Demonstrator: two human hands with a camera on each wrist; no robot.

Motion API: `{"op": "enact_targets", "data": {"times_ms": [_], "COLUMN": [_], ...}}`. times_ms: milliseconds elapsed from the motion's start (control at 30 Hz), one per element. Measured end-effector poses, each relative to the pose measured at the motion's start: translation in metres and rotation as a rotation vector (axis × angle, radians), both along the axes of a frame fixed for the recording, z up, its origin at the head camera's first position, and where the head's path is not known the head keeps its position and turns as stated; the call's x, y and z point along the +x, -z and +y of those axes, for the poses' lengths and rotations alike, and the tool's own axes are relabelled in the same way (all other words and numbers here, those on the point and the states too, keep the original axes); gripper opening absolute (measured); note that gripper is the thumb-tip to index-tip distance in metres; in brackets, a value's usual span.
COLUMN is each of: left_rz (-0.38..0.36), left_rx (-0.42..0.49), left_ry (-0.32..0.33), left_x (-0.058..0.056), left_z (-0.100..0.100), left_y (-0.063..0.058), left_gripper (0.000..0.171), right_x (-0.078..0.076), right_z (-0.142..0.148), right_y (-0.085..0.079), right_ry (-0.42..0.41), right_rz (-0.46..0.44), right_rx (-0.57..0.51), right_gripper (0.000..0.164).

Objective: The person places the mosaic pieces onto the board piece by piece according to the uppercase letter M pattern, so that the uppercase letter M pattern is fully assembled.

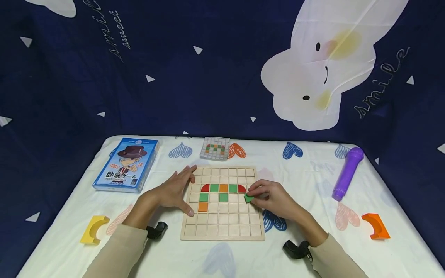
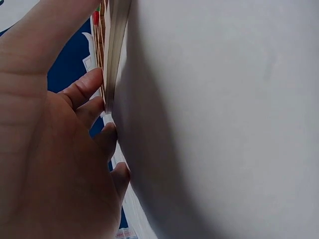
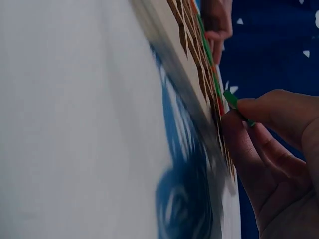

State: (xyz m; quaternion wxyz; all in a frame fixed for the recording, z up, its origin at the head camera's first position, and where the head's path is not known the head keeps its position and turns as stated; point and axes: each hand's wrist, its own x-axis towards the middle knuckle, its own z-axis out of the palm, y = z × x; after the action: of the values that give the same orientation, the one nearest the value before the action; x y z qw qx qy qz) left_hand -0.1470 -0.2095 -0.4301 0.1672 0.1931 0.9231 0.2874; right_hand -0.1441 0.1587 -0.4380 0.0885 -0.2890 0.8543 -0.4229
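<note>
A wooden grid board [image 1: 223, 236] lies on the table, with red rounded tiles, green square tiles and orange square tiles set in some of its cells. My right hand [image 1: 272, 197] pinches a green tile [image 1: 248, 198] between thumb and fingers over the board's right side, just below the right red rounded tile [image 1: 242, 188]. In the right wrist view the green tile [image 3: 231, 98] is tilted above the board. My left hand [image 1: 171, 190] rests spread at the board's left edge, thumb on its near part and fingertips at the far corner; the left wrist view shows fingers [image 2: 84, 88] beside that edge.
Behind the board lies a pattern card [image 1: 214, 148] showing coloured cells on a grid. A blue game box [image 1: 126, 165] sits back left and a purple cylinder [image 1: 347, 173] back right. A yellow arch block [image 1: 94, 230] is at left, an orange arch block [image 1: 376, 226] at right.
</note>
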Motion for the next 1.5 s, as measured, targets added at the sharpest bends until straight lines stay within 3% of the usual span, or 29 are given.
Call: {"op": "enact_targets", "data": {"times_ms": [667,1033,1267,1500], "left_rz": [-0.007,0.003,0.01,0.007], "left_rx": [0.002,0.007,-0.003,-0.001], "left_ry": [0.004,0.003,-0.003,-0.003], "left_x": [0.001,-0.001,0.0,0.001], "left_z": [0.0,0.0,0.0,0.001], "left_y": [-0.003,-0.001,-0.001,-0.002], "left_gripper": [0.093,0.103,0.092,0.091], "right_x": [-0.002,-0.002,-0.002,-0.002], "right_z": [-0.023,-0.023,-0.023,-0.023], "right_y": [0.006,0.006,0.008,0.008], "right_ry": [0.006,0.023,0.035,0.028], "right_rz": [0.082,0.087,0.058,0.044], "right_rx": [0.065,0.085,0.081,0.074], "right_gripper": [0.015,0.012,0.012,0.012]}}
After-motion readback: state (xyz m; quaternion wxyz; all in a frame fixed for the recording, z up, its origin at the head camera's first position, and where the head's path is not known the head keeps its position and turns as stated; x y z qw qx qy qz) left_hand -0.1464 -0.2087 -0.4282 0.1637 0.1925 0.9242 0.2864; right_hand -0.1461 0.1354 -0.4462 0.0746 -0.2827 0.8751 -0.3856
